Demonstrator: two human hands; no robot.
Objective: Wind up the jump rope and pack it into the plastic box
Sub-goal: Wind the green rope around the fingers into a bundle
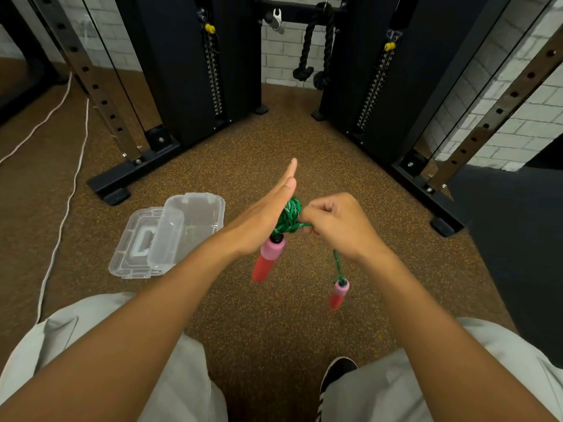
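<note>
The green jump rope (291,213) is wound in a thick bundle around my left hand (268,214), whose fingers are held straight and flat. One pink-and-red handle (268,258) hangs below that hand. My right hand (333,222) pinches the loose rope end beside the bundle. From it a short length drops to the second pink-and-red handle (338,293), which dangles in the air. The clear plastic box (187,226) lies open on the floor to the left, with its lid (134,243) partly under it.
Black weight-machine columns (195,71) and their base feet (112,190) stand ahead and to both sides. A white cable (65,208) runs along the floor at left. My knees and one shoe (336,373) are at the bottom. Speckled brown floor (274,141) lies ahead.
</note>
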